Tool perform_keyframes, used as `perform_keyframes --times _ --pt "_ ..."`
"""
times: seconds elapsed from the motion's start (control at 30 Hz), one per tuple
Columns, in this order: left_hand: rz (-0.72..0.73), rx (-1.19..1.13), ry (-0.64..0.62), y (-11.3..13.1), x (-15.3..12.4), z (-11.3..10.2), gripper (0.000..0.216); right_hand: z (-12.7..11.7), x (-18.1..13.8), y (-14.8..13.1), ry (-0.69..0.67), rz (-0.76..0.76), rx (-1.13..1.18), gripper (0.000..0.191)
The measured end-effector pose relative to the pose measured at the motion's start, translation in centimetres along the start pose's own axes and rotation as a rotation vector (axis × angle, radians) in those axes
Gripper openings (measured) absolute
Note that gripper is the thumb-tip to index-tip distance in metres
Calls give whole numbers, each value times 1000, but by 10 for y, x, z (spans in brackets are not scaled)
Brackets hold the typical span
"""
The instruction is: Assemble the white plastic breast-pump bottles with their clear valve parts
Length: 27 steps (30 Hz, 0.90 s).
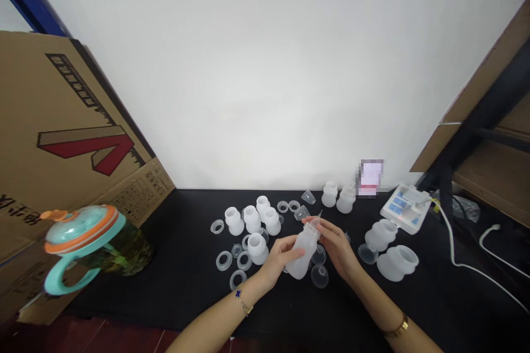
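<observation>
My left hand (pixel 276 262) is wrapped round a frosted white baby bottle (pixel 301 258), which tilts to the right above the table. At the bottle's neck, the fingers of my right hand (pixel 337 244) close on a clear nipple (pixel 317 220); whether it is seated in the mouth I cannot tell. Beneath and beside the bottle lie clear domed pieces (pixel 319 276). Several open white bottles (pixel 252 219) stand to the left, with loose collar rings (pixel 224 260) around them. Two more bottles (pixel 330 194) stand near the wall; one seems to have a clear top.
Right of my hands, two wide white containers (pixel 397 262) lie tilted near a power strip (pixel 406 207) with a white cable. A lidded jug (pixel 99 242) and a cardboard box (pixel 74 138) are at the left. A blurred-out phone-like screen (pixel 370 177) leans on the wall.
</observation>
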<state>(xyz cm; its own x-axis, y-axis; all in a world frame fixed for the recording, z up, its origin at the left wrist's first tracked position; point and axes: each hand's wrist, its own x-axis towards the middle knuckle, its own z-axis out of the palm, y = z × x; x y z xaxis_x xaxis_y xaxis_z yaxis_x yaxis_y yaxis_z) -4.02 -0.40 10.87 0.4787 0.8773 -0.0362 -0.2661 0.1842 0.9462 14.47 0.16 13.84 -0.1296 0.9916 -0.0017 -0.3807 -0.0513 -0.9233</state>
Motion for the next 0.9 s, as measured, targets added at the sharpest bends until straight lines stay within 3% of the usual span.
perform_keyframes --times 0.9 --pt "22 8 9 2 -1 2 47 -5 3 4 -22 -25 -65 31"
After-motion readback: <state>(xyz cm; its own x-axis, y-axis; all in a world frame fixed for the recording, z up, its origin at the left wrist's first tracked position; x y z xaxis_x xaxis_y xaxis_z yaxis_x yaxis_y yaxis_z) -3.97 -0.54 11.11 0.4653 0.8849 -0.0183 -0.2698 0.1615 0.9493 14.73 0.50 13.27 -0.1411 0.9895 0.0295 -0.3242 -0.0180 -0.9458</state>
